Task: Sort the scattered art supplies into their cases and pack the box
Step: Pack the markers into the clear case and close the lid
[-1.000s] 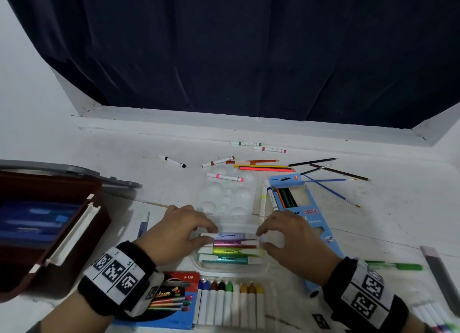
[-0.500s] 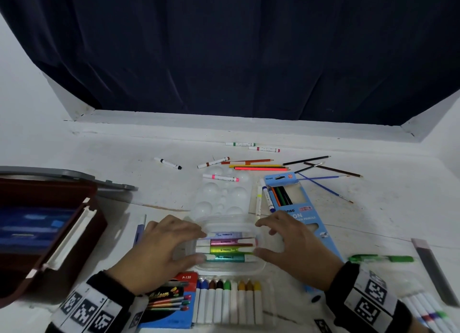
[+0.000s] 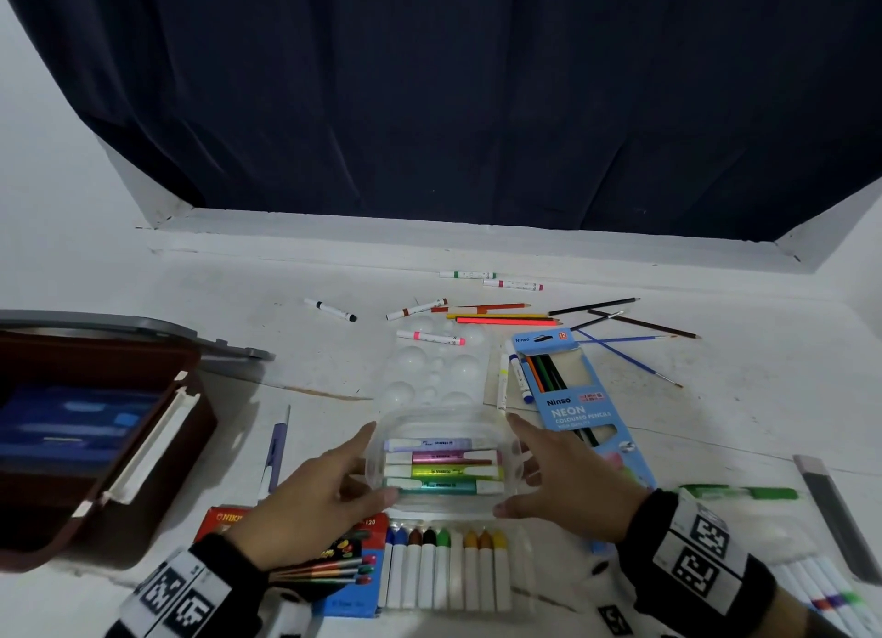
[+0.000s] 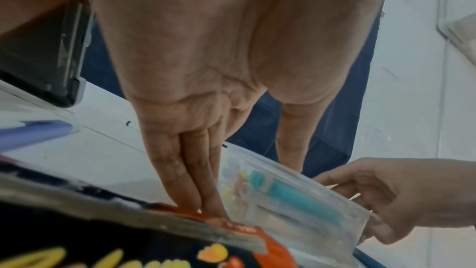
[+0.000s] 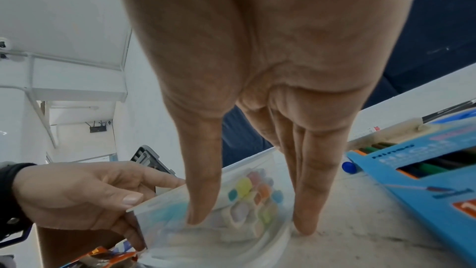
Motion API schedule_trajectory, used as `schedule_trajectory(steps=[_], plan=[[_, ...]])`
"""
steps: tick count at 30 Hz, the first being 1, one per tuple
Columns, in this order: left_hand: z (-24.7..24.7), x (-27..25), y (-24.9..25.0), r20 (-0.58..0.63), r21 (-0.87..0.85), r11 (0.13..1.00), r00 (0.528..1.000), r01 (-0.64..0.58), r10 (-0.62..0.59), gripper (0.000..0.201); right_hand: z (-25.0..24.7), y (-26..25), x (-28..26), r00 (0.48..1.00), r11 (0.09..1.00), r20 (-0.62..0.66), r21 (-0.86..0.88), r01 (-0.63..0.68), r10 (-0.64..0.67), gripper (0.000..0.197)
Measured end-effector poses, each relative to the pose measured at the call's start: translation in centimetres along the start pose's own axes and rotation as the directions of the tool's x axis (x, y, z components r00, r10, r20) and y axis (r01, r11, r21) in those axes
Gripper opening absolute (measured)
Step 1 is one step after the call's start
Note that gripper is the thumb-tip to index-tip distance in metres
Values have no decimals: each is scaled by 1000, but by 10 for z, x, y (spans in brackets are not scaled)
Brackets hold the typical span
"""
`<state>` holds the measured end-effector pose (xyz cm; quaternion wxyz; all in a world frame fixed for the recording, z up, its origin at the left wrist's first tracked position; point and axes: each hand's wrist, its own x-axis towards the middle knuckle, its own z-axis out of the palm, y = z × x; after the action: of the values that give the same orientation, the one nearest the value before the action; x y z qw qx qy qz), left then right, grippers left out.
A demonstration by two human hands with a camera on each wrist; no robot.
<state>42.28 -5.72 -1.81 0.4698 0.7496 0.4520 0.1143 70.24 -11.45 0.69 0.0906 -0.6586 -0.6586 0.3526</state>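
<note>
A clear plastic case (image 3: 444, 468) holding several highlighters lies flat on the white table in front of me. My left hand (image 3: 377, 463) holds its left end, thumb on the near corner and fingers along the far side. My right hand (image 3: 506, 463) holds the right end the same way. The left wrist view shows my left hand (image 4: 242, 180) with straight fingers against the case (image 4: 296, 201). In the right wrist view my right hand (image 5: 252, 221) has its thumb on the case (image 5: 244, 191) and its fingers beside it. The open brown box (image 3: 86, 422) stands at the left.
A row of crayons (image 3: 444, 570) and a red pencil pack (image 3: 353, 556) lie just in front of the case. A blue pencil box (image 3: 582, 408) is at the right and a clear palette (image 3: 429, 370) behind. Loose markers and pencils (image 3: 501, 315), brushes (image 3: 625, 351) and a green pen (image 3: 744, 493) are scattered.
Both hands have slid off the top of the case lid, outward to its two ends. The case has stayed in place.
</note>
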Motion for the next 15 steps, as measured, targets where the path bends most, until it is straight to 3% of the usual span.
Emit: schedule_trajectory(steps=[8,15], plan=[[-14,-1,7,11,-18,999,999,30,-30,47,0,-8,12,999,999,-1,33,38,-38,92],[-35,-8,-8,-64,-46,992,990,119,-122,59,5,-24,30,996,996,21,44,83,-84,93]])
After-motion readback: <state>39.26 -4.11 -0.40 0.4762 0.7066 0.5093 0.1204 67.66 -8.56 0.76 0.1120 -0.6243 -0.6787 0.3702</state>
